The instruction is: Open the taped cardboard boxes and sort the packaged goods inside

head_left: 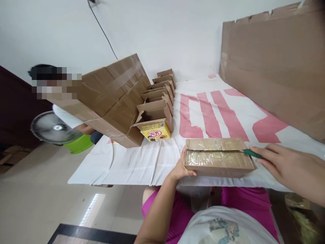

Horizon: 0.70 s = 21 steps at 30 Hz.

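A taped cardboard box (220, 163) lies at the table's front edge, with a split running along its taped top. My left hand (180, 167) is closed on the box's left end, its thumb along the lower front edge. In my right hand (275, 161) is a green-handled knife (254, 154). The knife's thin tip meets the right end of the split; how deep it sits is hidden. Left of the box, a yellow printed snack box (155, 132) rests on the cloth, touching the nearest open carton.
Several open cardboard cartons (154, 107) stand in a row towards the wall. Large cardboard panels rise at the left (119, 91) and right (274, 67). A white cloth with pink print (132, 167) covers the table. At the left are another person (67, 117) and a fan (57, 127).
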Motion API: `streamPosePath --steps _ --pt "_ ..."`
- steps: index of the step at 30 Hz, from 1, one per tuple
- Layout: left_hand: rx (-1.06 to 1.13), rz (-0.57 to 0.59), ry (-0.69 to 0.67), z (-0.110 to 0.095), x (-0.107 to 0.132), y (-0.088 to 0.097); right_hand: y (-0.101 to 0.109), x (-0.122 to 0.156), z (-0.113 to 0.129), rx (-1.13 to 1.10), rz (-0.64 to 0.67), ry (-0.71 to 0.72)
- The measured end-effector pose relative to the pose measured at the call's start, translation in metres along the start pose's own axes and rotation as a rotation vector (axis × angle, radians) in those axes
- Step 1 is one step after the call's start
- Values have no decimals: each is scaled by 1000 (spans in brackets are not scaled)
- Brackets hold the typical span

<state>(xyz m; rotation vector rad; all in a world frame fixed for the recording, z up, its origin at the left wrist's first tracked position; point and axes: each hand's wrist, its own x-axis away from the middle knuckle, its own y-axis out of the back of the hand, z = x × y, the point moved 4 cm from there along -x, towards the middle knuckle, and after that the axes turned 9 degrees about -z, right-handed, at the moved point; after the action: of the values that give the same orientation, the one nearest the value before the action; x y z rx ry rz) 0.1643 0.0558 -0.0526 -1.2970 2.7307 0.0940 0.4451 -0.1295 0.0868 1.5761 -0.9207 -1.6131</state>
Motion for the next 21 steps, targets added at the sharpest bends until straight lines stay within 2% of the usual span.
streamPosePath --steps 3,5,7,9,13,15,17,21 --pt "30 5 -10 -4 0 -2 5 -2 -21 -84 -55 -123" --pt "37 3 -2 -5 0 -4 -3 -3 -35 -178 -57 -258" --pt "27 -6 13 -5 0 -4 -21 -1 -47 -190 -38 -390" --pt "16 -16 15 -4 1 -3 -47 4 -54 -120 24 -458" --pt "-18 -27 -27 -4 1 -1 -102 22 -53 -43 280 -451" --pt "-23 -20 -41 -4 1 0 -117 28 -50 -60 335 -428" --pt "-23 -18 -34 -3 1 0 -115 26 -47 -99 231 -394" --pt "-30 -45 6 -1 1 1 -75 11 -31 -262 -238 -326"
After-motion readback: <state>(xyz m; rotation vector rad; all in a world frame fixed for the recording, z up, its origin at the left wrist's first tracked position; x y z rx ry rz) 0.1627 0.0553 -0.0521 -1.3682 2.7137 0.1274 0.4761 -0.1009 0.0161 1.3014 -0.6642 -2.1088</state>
